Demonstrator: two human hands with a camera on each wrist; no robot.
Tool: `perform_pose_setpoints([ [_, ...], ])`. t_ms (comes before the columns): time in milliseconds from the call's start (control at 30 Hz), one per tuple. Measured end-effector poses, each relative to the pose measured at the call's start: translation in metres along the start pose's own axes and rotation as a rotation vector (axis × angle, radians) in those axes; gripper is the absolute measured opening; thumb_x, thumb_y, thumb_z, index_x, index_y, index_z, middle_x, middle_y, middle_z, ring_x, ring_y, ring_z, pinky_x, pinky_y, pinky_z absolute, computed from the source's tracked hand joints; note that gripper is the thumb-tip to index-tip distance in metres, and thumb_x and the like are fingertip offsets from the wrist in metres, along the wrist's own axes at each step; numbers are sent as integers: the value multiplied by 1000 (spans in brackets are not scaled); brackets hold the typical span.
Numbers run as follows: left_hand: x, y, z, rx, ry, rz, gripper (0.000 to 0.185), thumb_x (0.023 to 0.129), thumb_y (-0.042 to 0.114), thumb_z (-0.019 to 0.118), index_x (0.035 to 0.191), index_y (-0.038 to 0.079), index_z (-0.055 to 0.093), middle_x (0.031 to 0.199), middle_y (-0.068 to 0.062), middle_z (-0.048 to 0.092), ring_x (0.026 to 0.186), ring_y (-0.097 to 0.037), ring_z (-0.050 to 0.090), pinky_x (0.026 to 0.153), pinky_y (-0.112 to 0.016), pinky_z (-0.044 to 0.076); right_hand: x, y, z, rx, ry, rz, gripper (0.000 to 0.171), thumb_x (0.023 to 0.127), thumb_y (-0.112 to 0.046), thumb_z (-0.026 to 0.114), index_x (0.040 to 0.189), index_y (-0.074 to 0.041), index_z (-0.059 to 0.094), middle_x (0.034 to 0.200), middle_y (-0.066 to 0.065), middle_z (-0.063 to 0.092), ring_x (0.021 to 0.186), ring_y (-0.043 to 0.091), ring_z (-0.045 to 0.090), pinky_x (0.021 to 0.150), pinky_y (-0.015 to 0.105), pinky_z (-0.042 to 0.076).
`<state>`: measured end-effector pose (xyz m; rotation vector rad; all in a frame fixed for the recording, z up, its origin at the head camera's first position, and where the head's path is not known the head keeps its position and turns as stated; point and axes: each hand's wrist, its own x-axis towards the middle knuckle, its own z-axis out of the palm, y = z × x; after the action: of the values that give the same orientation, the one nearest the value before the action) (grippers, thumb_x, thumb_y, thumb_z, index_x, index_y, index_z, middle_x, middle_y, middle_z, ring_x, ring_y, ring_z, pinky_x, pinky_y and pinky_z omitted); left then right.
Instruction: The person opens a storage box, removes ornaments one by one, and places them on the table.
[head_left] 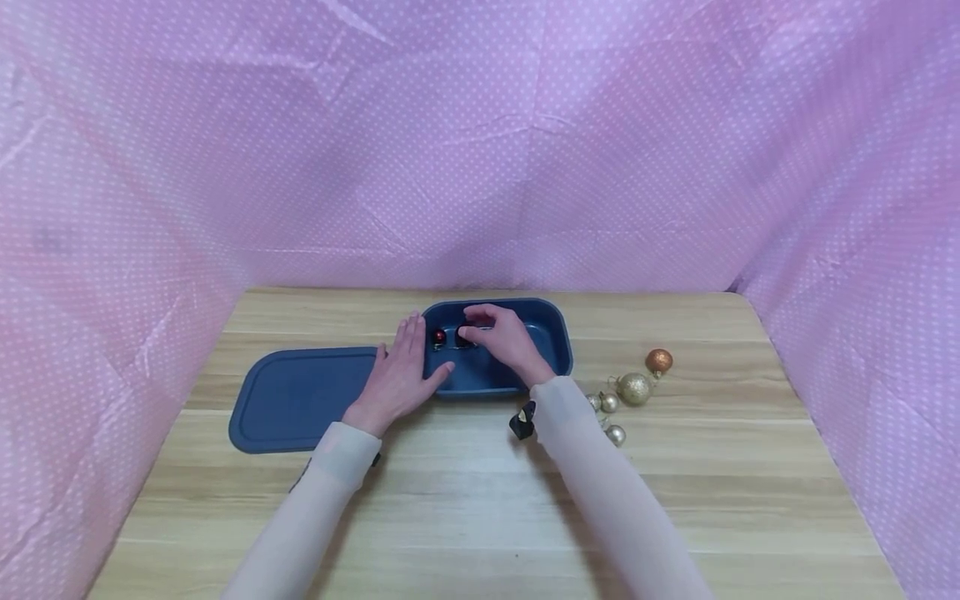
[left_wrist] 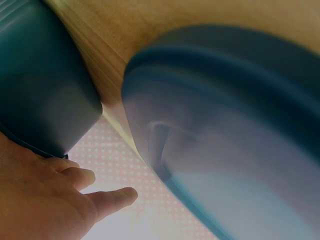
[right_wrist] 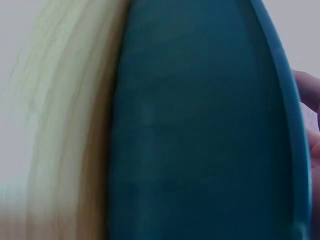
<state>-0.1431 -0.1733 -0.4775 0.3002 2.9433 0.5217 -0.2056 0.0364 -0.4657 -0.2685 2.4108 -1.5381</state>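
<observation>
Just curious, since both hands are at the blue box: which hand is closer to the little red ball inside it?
Left. The left hand rests on the blue box's left rim, just beside the red ball. The right hand is further right, holding a dark ball.

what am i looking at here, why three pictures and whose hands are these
These are one person's two bare hands, filmed by three cameras at the same moment. The big picture comes from a camera on the head, looking down at a wooden table. The two blurry ones come from cameras on the left and right wrists, very close to a blue box. The left hand rests flat against the box's side. The right hand reaches inside, its fingers pinching a small dark ball; a red ball lies beside it. The blue lid lies left of the box, and gold and orange baubles lie on the right.
</observation>
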Motion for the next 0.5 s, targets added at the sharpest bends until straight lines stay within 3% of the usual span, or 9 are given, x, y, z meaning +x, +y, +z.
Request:
perform_pose_setpoints([
  [233, 0, -1, 1, -8, -1, 3, 99, 102, 66, 44, 166, 2, 3, 174, -14, 0, 160, -31, 2, 120, -68, 14, 7, 5, 6, 11, -17, 95, 42, 98, -25, 74, 137, -12, 67, 133, 9, 67, 121, 27, 61, 107, 46, 49],
  [500, -1, 0, 2, -4, 8, 3, 99, 102, 66, 45, 165, 1, 4, 173, -16, 3, 159, -32, 4, 120, -68, 16, 13, 8, 13, -24, -33, 99, 44, 97, -20, 75, 138, -9, 65, 132, 12, 66, 118, 28, 61, 107, 45, 49],
])
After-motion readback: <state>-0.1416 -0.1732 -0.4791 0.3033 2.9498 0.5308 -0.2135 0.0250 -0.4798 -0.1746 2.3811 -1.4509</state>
